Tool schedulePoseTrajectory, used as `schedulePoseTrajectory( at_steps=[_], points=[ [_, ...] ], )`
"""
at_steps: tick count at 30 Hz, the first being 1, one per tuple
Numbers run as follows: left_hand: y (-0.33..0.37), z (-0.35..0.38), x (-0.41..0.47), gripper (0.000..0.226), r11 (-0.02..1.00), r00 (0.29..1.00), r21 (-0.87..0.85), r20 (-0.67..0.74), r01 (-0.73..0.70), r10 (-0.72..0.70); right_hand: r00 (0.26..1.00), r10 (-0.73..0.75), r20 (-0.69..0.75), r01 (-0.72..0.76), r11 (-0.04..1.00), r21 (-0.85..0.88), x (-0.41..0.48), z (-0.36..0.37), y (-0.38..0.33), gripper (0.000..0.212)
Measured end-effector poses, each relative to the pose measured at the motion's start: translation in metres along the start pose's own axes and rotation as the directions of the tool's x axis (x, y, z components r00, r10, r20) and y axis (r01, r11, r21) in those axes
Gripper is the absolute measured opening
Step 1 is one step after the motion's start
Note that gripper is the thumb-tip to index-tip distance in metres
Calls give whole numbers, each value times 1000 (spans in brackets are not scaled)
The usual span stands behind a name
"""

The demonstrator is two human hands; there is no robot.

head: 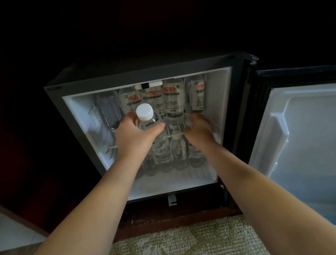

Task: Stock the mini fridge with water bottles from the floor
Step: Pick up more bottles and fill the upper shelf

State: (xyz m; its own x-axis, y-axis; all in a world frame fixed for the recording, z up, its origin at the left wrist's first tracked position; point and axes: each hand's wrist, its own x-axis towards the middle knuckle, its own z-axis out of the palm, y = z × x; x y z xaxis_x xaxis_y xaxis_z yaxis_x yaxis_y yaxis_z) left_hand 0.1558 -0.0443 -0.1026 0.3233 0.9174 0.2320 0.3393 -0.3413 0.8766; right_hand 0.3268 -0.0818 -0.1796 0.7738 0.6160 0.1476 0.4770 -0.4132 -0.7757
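Note:
The mini fridge (81, 121) stands open in front of me, lit white inside. My left hand (136, 138) grips a clear water bottle (148, 119) with a white cap, held upright at the front of the upper shelf. My right hand (200, 130) reaches onto the wire shelf (176, 133) on the right, its fingers among the bottles and partly hidden. Several labelled bottles (172, 97) stand along the back of the upper shelf. More bottles (164, 157) fill the lower level.
The fridge door (312, 141) hangs open to the right, its white inner liner facing me. A patterned beige carpet (178, 251) covers the floor below. A dark wooden cabinet surrounds the fridge. A pale surface with a wooden edge (10, 227) lies at the lower left.

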Motion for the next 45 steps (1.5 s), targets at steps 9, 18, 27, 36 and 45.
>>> schedulePoseTrajectory(
  at_steps=[9, 18, 27, 36, 45],
  points=[
    [14, -5, -34, 60, 994, 993, 92, 101, 55, -64, 943, -107, 314, -26, 920, 391, -75, -45, -16, 62],
    [65, 19, -103, 70, 968, 941, 242, 308, 63, -139, 929, -141, 341, 66, 973, 222, -151, -101, 9, 72],
    [91, 62, -163, 79, 993, 758, 117, 645, 24, -94, 996, 13, 91, -32, 980, 198, -201, -157, 67, 57],
    [98, 96, -180, 107, 975, 606, 125, 766, 184, -213, 969, 244, -43, -232, 956, 179, -209, -188, 140, 48],
    [79, 129, -178, 58, 973, 707, 57, 677, 224, -202, 945, 322, 53, -326, 926, 191, -173, -151, 178, 58]
  ],
)
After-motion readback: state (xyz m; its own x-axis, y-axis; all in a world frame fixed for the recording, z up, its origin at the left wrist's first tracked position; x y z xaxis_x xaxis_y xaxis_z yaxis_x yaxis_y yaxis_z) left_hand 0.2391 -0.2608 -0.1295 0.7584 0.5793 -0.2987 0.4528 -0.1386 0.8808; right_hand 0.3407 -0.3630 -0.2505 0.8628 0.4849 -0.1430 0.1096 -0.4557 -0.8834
